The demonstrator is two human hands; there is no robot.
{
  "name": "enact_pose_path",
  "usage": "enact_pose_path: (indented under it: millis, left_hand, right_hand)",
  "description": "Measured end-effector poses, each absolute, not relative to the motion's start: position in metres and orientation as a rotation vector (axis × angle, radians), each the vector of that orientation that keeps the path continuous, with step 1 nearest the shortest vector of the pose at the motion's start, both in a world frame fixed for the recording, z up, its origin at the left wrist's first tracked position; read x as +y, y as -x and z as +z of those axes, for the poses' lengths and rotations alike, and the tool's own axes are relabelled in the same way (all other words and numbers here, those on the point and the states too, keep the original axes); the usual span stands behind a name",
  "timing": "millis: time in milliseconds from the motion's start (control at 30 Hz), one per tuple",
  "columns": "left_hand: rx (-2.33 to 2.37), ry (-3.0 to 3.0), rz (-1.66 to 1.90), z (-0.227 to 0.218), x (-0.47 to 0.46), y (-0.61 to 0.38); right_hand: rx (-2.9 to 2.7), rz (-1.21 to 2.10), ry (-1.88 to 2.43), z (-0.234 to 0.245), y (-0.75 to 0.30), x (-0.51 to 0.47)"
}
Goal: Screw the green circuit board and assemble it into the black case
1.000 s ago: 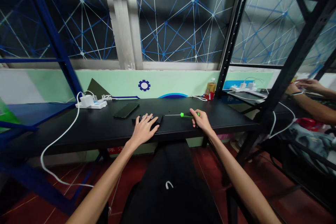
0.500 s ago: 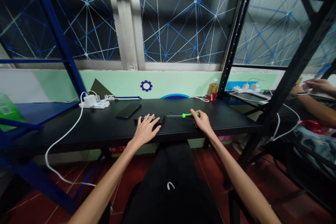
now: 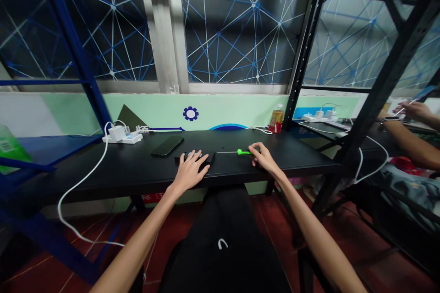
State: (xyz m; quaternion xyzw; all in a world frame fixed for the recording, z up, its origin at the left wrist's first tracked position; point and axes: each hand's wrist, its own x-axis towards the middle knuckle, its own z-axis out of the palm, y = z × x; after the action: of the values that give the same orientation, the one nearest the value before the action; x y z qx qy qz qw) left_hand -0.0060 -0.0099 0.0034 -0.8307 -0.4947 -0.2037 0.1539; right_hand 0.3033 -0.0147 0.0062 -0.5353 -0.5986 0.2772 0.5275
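Green-handled, the screwdriver (image 3: pixel 242 152) is clamped in my right hand (image 3: pixel 262 158), its shaft pointing left to a black object (image 3: pixel 211 160); whether the tip touches, I cannot tell. My left hand (image 3: pixel 189 169) lies over that object, fingers spread, hiding most of it. Just beyond and left of it, a phone (image 3: pixel 167 145) lies on the table (image 3: pixel 302 155), a white power strip (image 3: pixel 132 138) farther left. Past my right hand, a bottle (image 3: pixel 276 120) stands beside a white cable (image 3: pixel 264 130).
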Motion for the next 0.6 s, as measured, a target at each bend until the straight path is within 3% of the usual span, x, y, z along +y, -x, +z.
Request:
enact_pose_path:
  millis: [133, 367, 600]
  left_hand:
    - [-1.406, 2.38, -0.607, 0.003, -0.009, 0.006]
    - [-1.401, 2.382, -0.598, 0.004, -0.011, 0.005]
    - [-1.405, 2.382, -0.6, 0.004, -0.011, 0.005]
  right_hand:
    - [-1.44, 0.727, 1.176, 0.003, -0.301, -0.015]
    - [-1.414, 0.433, 1.377, 0.002, -0.3, -0.014]
    - [-1.505, 0.743, 1.203, 0.003, -0.308, -0.013]
